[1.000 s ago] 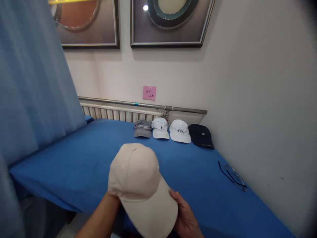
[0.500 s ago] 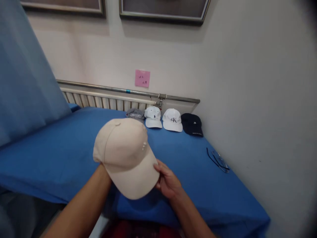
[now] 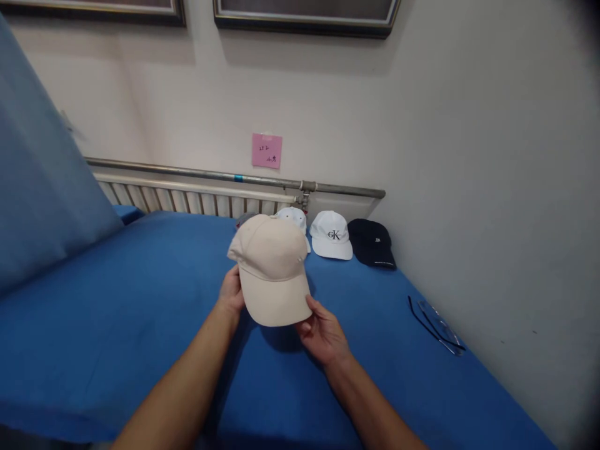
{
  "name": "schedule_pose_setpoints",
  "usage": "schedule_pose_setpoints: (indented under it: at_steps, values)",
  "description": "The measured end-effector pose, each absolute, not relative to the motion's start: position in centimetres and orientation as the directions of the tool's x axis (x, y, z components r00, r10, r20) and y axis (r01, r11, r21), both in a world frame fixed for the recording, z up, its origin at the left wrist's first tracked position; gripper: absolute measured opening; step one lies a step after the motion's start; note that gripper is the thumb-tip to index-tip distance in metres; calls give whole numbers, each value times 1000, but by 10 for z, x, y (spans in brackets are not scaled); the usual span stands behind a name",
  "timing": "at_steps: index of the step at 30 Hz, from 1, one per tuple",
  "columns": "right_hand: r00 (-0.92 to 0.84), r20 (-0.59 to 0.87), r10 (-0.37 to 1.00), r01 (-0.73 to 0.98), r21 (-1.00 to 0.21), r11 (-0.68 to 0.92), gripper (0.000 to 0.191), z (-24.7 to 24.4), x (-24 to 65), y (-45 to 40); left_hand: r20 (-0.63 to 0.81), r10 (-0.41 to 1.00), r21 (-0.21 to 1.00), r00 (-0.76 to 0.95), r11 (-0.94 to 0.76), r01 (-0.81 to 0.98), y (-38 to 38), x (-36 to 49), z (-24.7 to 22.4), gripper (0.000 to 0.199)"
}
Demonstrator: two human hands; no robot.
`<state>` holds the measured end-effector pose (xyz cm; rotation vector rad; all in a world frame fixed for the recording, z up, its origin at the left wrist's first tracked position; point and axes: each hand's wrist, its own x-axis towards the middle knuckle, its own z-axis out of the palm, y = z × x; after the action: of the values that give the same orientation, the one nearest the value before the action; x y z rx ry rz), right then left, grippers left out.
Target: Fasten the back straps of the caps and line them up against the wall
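Note:
A beige cap (image 3: 274,262) is held up over the blue-covered surface (image 3: 154,306), its brim towards me. My left hand (image 3: 233,289) grips its left lower edge, fingers partly hidden under it. My right hand (image 3: 323,328) pinches the right side of the brim, thumb on top. Behind stands a row of caps: a grey cap (image 3: 246,219) mostly hidden, a white cap (image 3: 294,217) partly covered by the beige one, a white cap with "CK" letters (image 3: 332,235), and a black cap (image 3: 372,242) at the right end.
Eyeglasses (image 3: 438,328) lie near the right edge by the wall. A radiator (image 3: 187,195) and a metal pipe (image 3: 197,170) run along the back. A blue curtain (image 3: 42,162) hangs at left. A pink note (image 3: 267,151) is on the wall, below framed pictures.
The beige cap has moved away from me and to the right, now overlapping the white cap behind. My left hand has come into view at its side. The camera view has shifted slightly.

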<state>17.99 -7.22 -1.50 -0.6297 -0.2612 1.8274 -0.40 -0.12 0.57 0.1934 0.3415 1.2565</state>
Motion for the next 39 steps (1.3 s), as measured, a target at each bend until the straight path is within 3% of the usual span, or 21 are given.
schedule_pose_setpoints:
  at_steps: [5,11,15,20,23,28,31,35,39]
  values:
    - [-165,-360,918,-792,-507,-341,15,-31,199,-68,-194,946,323,259,311,-894,8,6,-2,38]
    - [-227,-216,950,-740,-595,-312,22,-22,224,-51,-252,893,320,372,440,-839,24,13,-12,38]
    - [-176,-232,957,-791,-545,-278,16,-15,236,-21,-277,833,318,479,550,-772,28,11,-31,43]
    - [-123,-361,925,-814,-496,-302,10,-24,242,6,-125,710,396,693,676,-621,38,9,-54,32]
    - [-99,-373,923,-827,-485,-284,9,-31,245,12,-112,710,389,696,676,-626,46,9,-61,20]
    - [-87,-312,946,-850,-471,-234,15,-30,252,14,-211,674,337,708,730,-595,52,9,-69,20]
    - [-159,-288,944,-835,-471,-284,24,-32,254,13,-257,691,298,675,721,-625,50,8,-72,19]
    - [-392,-246,886,-747,-477,-463,43,-37,257,10,-358,664,280,657,747,-603,44,10,-68,15]
    - [-463,-210,861,-705,-501,-502,45,-34,263,8,-398,656,275,641,752,-599,35,15,-58,21]
